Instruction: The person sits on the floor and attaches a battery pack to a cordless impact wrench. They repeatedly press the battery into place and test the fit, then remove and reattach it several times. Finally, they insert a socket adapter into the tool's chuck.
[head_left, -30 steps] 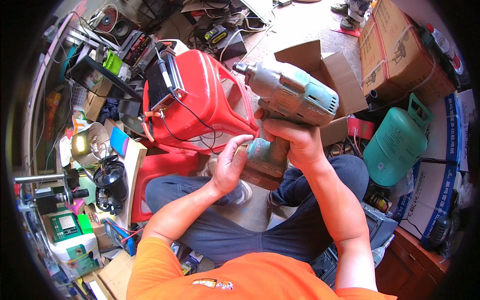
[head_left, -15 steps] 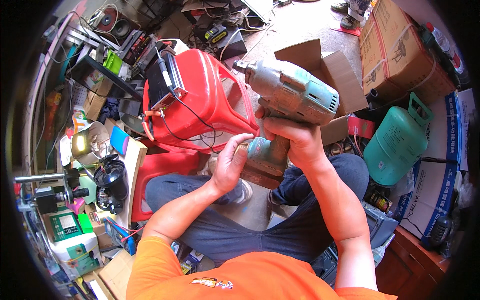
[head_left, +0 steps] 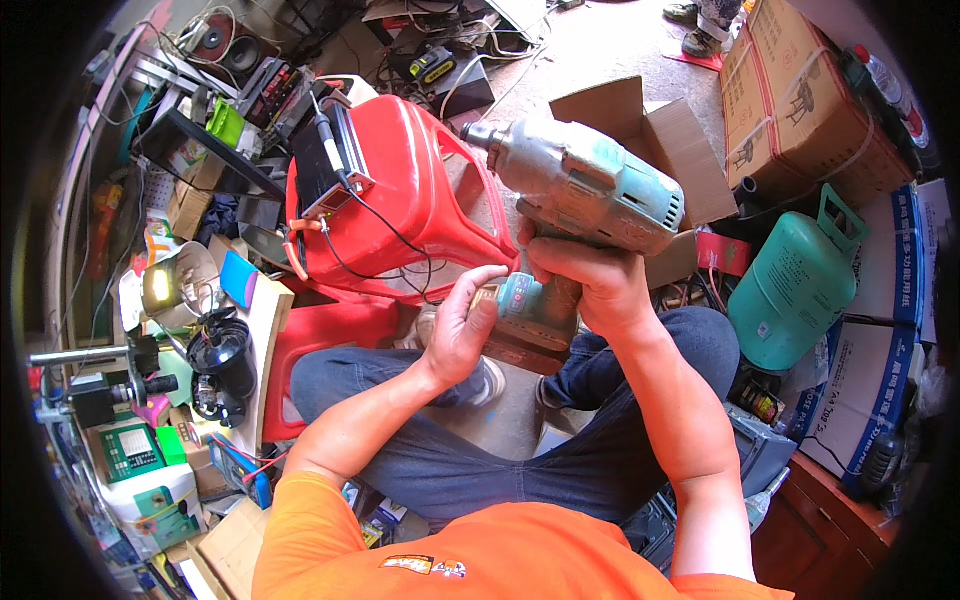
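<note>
A worn teal and grey cordless impact wrench (head_left: 590, 185) is held up above my knees, its square drive pointing to the upper left. My right hand (head_left: 598, 280) wraps round its handle, just under the motor body. Lower down, my left hand (head_left: 462, 325) grips the battery base (head_left: 528, 335) from the left, thumb along the top beside a small panel. The fingers under the base are hidden. Dirt and scuffs cover the tool's housing.
A red plastic stool (head_left: 400, 190) ahead left carries a soldering station (head_left: 338, 165) with cables. Beyond the wrench stands an open cardboard box (head_left: 685, 150). At right are a green gas cylinder (head_left: 795, 290) and a large strapped carton (head_left: 790, 110). A cluttered bench (head_left: 265, 350) runs along the left.
The wrench has shifted very slightly, its rear end a little to the right and its nose a little left. Both hands keep their hold.
</note>
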A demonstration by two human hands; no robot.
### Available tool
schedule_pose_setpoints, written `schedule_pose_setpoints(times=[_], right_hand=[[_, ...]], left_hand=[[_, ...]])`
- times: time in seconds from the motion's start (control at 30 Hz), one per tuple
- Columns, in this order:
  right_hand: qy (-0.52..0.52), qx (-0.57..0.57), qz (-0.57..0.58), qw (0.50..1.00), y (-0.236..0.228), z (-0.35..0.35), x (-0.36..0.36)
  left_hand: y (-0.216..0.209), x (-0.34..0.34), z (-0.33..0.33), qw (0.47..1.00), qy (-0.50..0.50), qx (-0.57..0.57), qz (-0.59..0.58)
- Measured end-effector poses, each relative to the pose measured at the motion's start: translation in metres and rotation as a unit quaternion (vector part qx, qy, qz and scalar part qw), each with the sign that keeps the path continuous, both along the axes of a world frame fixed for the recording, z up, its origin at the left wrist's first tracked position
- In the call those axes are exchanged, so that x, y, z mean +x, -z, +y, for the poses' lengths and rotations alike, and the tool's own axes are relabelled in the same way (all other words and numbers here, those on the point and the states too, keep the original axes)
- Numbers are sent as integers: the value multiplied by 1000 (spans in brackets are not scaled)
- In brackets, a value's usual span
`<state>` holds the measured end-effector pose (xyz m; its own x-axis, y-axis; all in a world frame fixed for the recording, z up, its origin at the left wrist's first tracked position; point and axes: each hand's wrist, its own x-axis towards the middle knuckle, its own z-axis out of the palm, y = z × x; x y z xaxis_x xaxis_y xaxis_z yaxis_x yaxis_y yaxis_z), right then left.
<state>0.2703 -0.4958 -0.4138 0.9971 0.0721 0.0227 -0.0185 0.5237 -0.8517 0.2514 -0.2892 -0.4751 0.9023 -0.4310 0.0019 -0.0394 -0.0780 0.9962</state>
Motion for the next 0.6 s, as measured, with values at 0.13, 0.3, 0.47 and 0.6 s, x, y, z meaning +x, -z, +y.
schedule_pose_setpoints(times=[0.13,0.3,0.47,0.6], right_hand=[[5,-222,-129,967,19,-6,-7],[43,-517,-301,800,38,-9,-18],[-33,-491,-246,835,40,-9,-23],[-84,-269,-272,920,4,-12,-17]], left_hand=[[-5,2,-5,1000,10,17,-1],[-18,8,1,976,59,16,210],[-19,9,0,984,43,-6,174],[-19,22,-2,994,69,-60,68]])
